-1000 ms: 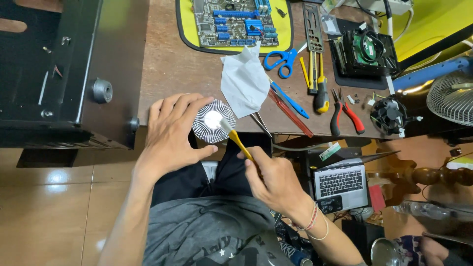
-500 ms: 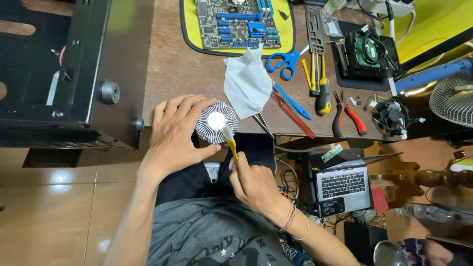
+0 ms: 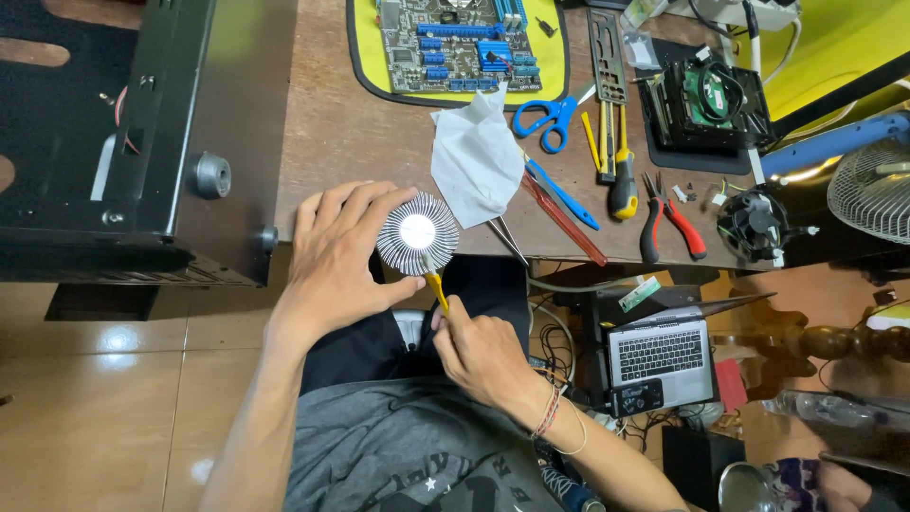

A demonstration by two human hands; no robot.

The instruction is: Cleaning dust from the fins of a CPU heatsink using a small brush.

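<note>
The left hand [image 3: 336, 261] is curled around a round finned metal heatsink [image 3: 417, 233], fingers behind it and thumb below its rim, holding it just over the near edge of the wooden table [image 3: 351, 133]; the right hand [image 3: 483, 353] is closed around a yellow-handled tool [image 3: 436, 289] whose tip touches the heatsink's shiny centre. Just beside the heatsink lies a crumpled white tissue [image 3: 477, 156]; farther back sit blue scissors [image 3: 550, 116], a circuit board [image 3: 455, 43] on a yellow mat, and red-handled pliers [image 3: 668, 228]; a black computer case [image 3: 104, 142] stands to the left.
</note>
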